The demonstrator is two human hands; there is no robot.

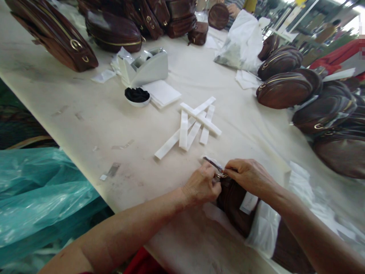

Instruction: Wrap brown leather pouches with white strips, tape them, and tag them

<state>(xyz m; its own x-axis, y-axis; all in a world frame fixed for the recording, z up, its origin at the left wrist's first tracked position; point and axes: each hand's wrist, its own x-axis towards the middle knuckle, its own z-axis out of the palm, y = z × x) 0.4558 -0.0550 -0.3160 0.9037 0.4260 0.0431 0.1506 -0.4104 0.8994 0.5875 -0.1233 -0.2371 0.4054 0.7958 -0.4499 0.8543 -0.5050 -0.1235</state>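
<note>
A dark brown leather bag (232,201) lies at the table's near side, partly under my right forearm. My left hand (203,182) is closed at the bag's upper end, its fingers around the metal hardware (221,176) there. Against the same spot, my right hand (246,173) pinches with thumb and forefinger; the small part between them is too hidden to name. A thin dark strip (212,163) sticks out above my left fingers. On the bag's side hangs a white tag (248,202), with a clear plastic wrapping (265,224) beside it.
White strips (171,142) lie crossed ahead of my hands. Beyond are a bowl of black pieces (137,95), white cards (162,93) and a tape dispenser (148,68). Brown bags (285,89) line the right and far sides. Green plastic (42,190) hangs left; a person's hand (233,10) shows far off.
</note>
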